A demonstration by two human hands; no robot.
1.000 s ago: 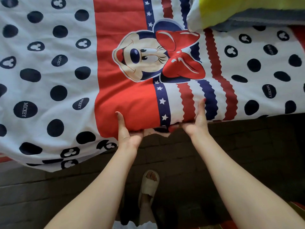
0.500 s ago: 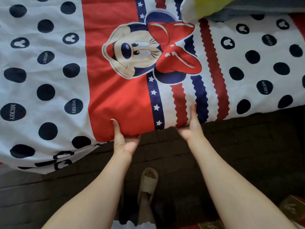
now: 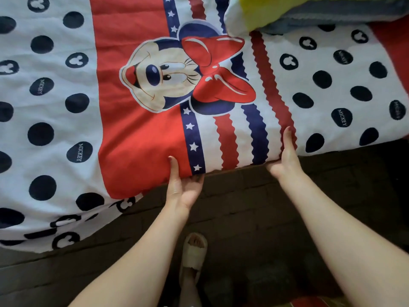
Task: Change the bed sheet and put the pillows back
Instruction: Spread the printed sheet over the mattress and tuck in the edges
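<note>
Your left hand and right hand each grip the near edge of the sheet, thumbs on top, fingers tucked beneath and out of sight. The sheet, printed with dots, stripes and a cartoon mouse, fills the upper frame; its lower-left corner hangs over the bed's edge. A yellow pillow lies at upper right. Your sandalled foot stands on the dark floor, lower centre.

Head view: worn on the head, facing steeply down
Range: close over the bed edge and floor
</note>
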